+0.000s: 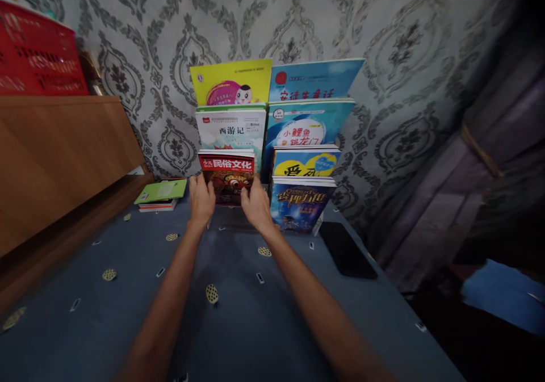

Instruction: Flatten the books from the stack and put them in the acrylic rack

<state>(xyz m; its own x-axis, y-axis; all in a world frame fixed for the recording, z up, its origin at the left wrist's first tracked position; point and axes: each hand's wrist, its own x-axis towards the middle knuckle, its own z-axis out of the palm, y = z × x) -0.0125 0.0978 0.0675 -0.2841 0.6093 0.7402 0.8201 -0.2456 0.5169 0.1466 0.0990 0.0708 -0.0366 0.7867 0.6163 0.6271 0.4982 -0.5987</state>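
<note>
Ahead of you: wall (293,24) papered in grey damask, dark scrollwork on a paler ground, light dim and dropping to near black at the far right. On your left, a brown wood-grain furniture panel (63,160) with a red slotted basket (38,53) above it; on your right, a greyish-purple curtain (443,200) gathered by a tan tie (481,150). Below you, dark blue cloth (140,314) spreads out, printed with small yellow dotted ovals and white rectangles.
</note>
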